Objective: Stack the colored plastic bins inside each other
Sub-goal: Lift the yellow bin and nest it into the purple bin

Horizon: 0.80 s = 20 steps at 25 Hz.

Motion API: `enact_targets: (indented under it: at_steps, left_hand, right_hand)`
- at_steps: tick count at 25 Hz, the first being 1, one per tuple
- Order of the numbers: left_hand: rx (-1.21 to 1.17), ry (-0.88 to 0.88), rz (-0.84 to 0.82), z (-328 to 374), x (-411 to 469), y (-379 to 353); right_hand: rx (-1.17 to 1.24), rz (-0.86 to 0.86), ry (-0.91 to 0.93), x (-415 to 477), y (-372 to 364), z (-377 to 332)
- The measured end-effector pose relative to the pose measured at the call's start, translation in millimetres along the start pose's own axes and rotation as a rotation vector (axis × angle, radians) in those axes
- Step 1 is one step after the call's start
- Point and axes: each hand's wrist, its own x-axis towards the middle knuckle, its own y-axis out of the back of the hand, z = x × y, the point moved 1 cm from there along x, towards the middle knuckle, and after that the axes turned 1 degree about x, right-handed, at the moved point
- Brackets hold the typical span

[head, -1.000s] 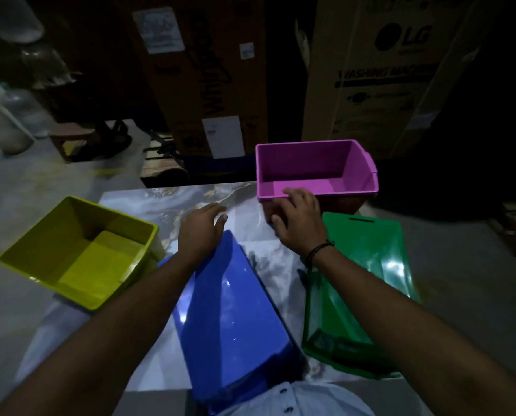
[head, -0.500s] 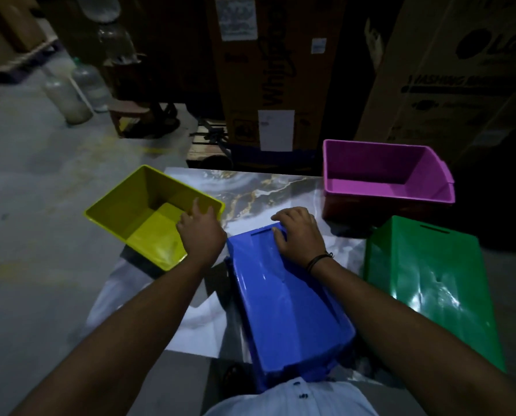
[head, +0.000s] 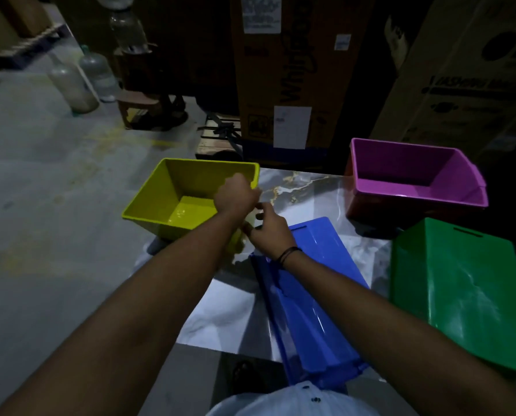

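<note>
Yellow bin point(head: 172, 199) overhangs the desk point(head: 307, 187) edge, gripped at its near corner by left hand point(head: 235, 195); right hand point(head: 268, 229) fingers are half-curled, empty. A slip risks a fall.

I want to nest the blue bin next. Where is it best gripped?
Probably by its long side edges, one hand coming in from each side. The blue bin lies bottom-up on the table, so its rim is underneath, and its glossy base offers only a narrow slot.
</note>
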Motion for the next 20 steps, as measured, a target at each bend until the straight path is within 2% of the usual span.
enact_targets:
  at_steps: [2,5,8,10,12,16,18,20]
  left_hand:
    - [-0.140,-0.025,-0.061,17,12,2]
    - [-0.301,-0.058,-0.165,29,15,2]
    - [-0.414,-0.114,-0.259,21,14,-1]
    - [-0.352,-0.141,-0.216,9,16,-1]
    - [-0.275,-0.090,-0.123,-7,23,3]
    - [0.195,0.042,0.112,-44,36,18]
    - [0.179,0.132,0.122,-63,49,29]
    - [-0.037,0.168,0.058,-73,64,37]
  right_hand:
    - [0.083,0.074,-0.082,11,-7,-15]
    - [0.076,0.234,-0.185,27,1,-17]
    - [0.032,0.297,-0.191,38,21,-4]
    - [0.048,0.327,-0.206,52,38,18]
    - [0.083,0.335,-0.221,73,53,54]
    - [0.149,0.398,-0.201,67,96,37]
    - [0.131,0.454,-0.214,68,118,32]
    - [0.129,0.504,-0.235,68,137,31]
